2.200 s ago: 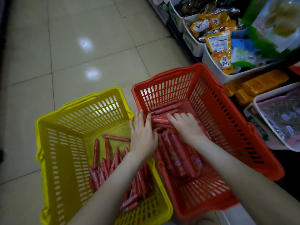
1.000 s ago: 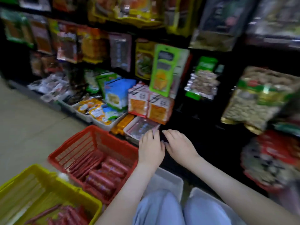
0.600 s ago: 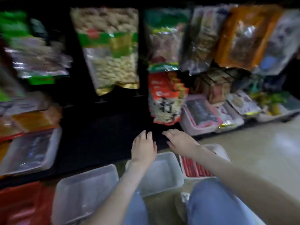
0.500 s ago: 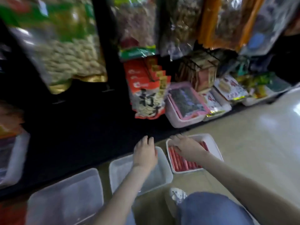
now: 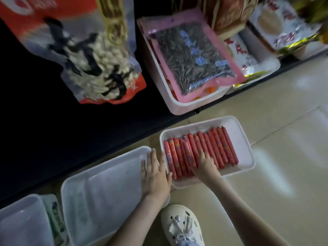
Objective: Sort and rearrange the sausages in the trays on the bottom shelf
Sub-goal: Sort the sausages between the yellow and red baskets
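Floor [image 5: 276,132]: pale glossy tiles, with all three trays set on it in front of the dark bottom shelf [image 5: 74,132].
Shelf goods: a red-and-white snack bag [image 5: 92,55] hanging at upper left; a white bin [image 5: 177,102] on the shelf with a pink seed packet [image 5: 193,55] lying in it.
Clear tray [image 5: 106,192]: the biggest tray, see-through, nothing in it, left of the white tray and just beside it.
Third tray [image 5: 23,221]: clear, cut off at the lower left corner.
White tray [image 5: 245,148]: opaque, rounded corners, on the floor at centre right.
Sausages [image 5: 209,148]: red-wrapped sticks with small labels, lying side by side in one tidy row across the white tray, touching one another; the tray's right end is bare.
Shoe [image 5: 182,226]: white clog with bead trim, at the bottom edge.
Left hand [image 5: 155,172]: flat, fingers spread, palm down on the clear tray's right end, gripping nothing.
Right hand [image 5: 204,166]: palm down on the near ends of the sausages, fingers stretched over them; whether it grips any cannot be told.
Change: half a second ago the view was wider and took in more shelf; the right hand was at the white tray's far left corner and is now down on the sausages.
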The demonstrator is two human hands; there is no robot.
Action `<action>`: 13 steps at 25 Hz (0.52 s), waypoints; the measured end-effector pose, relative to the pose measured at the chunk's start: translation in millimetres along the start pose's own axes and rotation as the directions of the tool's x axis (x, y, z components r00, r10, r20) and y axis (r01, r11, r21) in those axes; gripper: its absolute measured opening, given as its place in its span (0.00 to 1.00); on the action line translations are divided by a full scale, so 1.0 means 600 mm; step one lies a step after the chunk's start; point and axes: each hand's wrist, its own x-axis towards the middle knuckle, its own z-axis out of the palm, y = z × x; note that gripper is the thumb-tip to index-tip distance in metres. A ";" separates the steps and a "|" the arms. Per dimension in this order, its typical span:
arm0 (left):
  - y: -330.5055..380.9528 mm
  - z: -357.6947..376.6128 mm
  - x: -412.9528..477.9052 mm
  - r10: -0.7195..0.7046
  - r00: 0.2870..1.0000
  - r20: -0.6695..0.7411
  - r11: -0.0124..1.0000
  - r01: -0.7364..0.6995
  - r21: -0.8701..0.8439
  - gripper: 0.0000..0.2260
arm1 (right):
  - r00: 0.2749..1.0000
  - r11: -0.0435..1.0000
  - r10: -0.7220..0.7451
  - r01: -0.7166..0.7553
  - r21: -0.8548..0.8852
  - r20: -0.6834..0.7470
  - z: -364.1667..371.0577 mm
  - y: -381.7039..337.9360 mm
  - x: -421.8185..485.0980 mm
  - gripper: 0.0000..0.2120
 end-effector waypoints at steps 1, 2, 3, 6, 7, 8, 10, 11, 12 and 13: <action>-0.002 0.028 0.009 0.037 0.999 -0.031 0.999 -0.037 0.006 0.38 | 0.999 0.999 0.032 -0.031 0.025 -0.025 0.012 -0.003 0.020 0.38; -0.005 0.057 0.015 0.065 0.997 -0.036 0.998 -0.064 0.022 0.38 | 0.997 0.998 0.062 -0.060 0.022 -0.056 0.025 -0.008 0.036 0.38; -0.007 0.078 0.020 0.083 0.996 -0.046 0.996 -0.081 0.037 0.37 | 0.993 0.997 0.079 -0.079 0.002 -0.093 0.035 -0.014 0.047 0.37; -0.008 0.115 0.018 0.082 0.995 -0.060 0.995 -0.079 0.055 0.34 | 0.984 0.989 0.121 -0.131 -0.073 -0.128 0.054 -0.031 0.052 0.38; -0.007 0.121 0.016 0.079 0.995 -0.067 0.996 -0.076 0.054 0.35 | 0.981 0.986 0.129 -0.142 -0.085 -0.142 0.060 -0.028 0.057 0.38; -0.006 0.122 0.017 0.070 0.995 -0.068 0.997 -0.068 0.040 0.36 | 0.979 0.984 0.138 -0.152 -0.087 -0.150 0.060 -0.028 0.061 0.37; -0.004 0.123 0.019 0.061 0.996 -0.069 0.998 -0.061 0.008 0.37 | 0.980 0.984 0.143 -0.156 -0.085 -0.141 0.061 -0.029 0.063 0.39; -0.004 0.123 0.018 0.066 0.995 -0.075 0.998 -0.066 0.002 0.37 | 0.981 0.983 0.147 -0.159 -0.086 -0.130 0.065 -0.029 0.061 0.43; -0.005 0.121 0.016 0.076 0.994 -0.075 0.997 -0.076 -0.002 0.36 | 0.981 0.982 0.155 -0.165 -0.086 -0.114 0.070 -0.031 0.056 0.47; -0.005 0.120 0.017 0.089 0.993 -0.076 0.996 -0.089 0.002 0.36 | 0.982 0.983 0.158 -0.167 -0.078 -0.103 0.074 -0.032 0.053 0.51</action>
